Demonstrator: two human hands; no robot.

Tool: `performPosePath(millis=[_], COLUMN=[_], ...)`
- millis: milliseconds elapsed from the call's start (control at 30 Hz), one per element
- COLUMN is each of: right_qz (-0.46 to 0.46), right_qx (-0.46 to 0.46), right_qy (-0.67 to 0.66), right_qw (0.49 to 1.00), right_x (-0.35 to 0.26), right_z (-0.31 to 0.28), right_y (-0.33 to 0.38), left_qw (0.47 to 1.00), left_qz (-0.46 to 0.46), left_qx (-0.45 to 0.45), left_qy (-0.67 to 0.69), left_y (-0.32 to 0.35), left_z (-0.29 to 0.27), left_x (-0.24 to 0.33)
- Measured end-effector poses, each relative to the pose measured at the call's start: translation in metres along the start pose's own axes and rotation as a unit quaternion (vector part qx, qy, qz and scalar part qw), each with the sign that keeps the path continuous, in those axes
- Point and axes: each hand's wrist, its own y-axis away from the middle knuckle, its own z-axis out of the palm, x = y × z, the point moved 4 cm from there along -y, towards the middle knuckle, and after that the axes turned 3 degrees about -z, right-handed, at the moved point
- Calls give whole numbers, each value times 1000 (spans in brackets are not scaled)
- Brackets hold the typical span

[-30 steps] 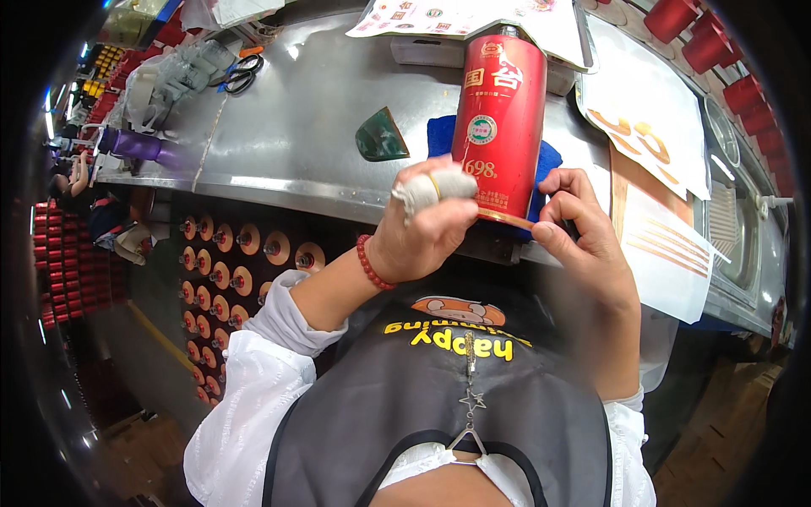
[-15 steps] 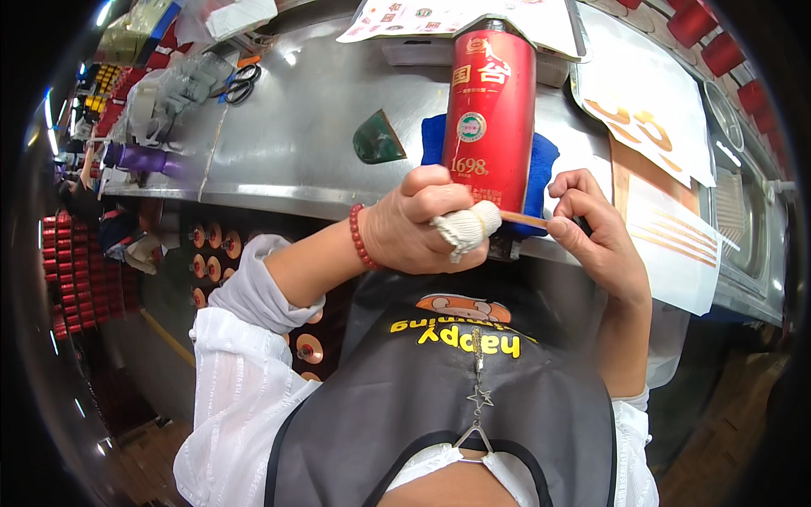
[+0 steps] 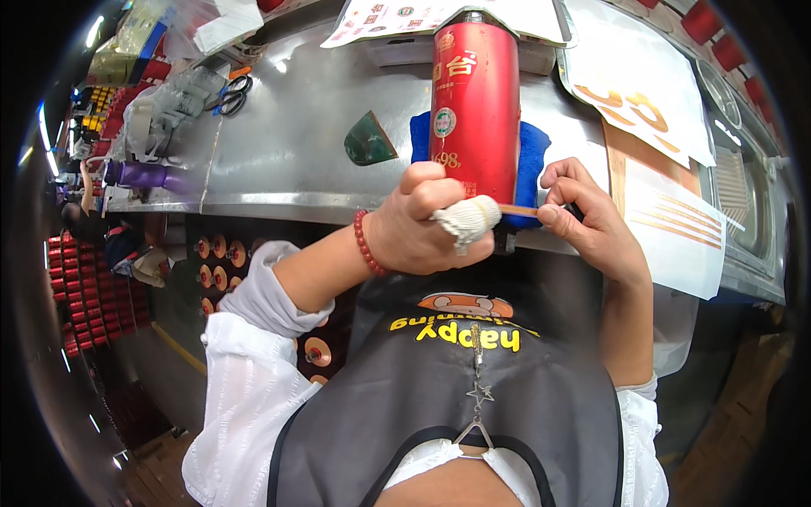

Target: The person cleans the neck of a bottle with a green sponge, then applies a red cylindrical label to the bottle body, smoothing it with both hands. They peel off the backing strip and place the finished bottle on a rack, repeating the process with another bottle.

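A red cylindrical bottle with gold lettering and a round emblem lies on a folded blue cloth at the near edge of the bench. My left hand is closed at its near end; a white knitted finger cover sits on one digit and presses there. From beside that cover a thin copper-coloured strip runs across the bottle's near end to my right hand. Thumb and finger of the right hand pinch the strip's other end. The left fingers' undersides are hidden.
Left of the bottle rests a dark green curved piece; black-handled scissors lie farther off. A white sheet with several copper strips is at right, beside a tray with printed sheets. A purple bottle stands at left.
The bottle has turned, so its lettering and emblem face farther left. Both hands keep their hold on bottle and strip. The whole view has shifted slightly.
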Motion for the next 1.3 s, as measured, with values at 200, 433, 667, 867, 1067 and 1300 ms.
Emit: performPosePath(millis=[200,433,667,867,1067,1300], right_qz=[24,13,33,18,23,17], right_qx=[-21,-16,-27,-23,-25,-22], right_qy=[0,15,4,11,-4,13], right_qw=[999,1000,999,1000,999,1000], right_x=[-1,6,4,7,6,10], right_z=[-2,-3,-2,-2,-2,-3], right_y=[0,1,-1,1,-1,-1], left_qw=[1000,999,997,1000,996,998], left_qz=[10,31,10,8,-1,44], left_qx=[10,-43,-3,-10,5,-36], left_qy=[-14,3,-74,-25,-86,-39], left_y=[-1,-13,5,-7,6,-15], left_z=[1,3,-5,7,-5,6], left_x=[-1,2,2,3,4,4])
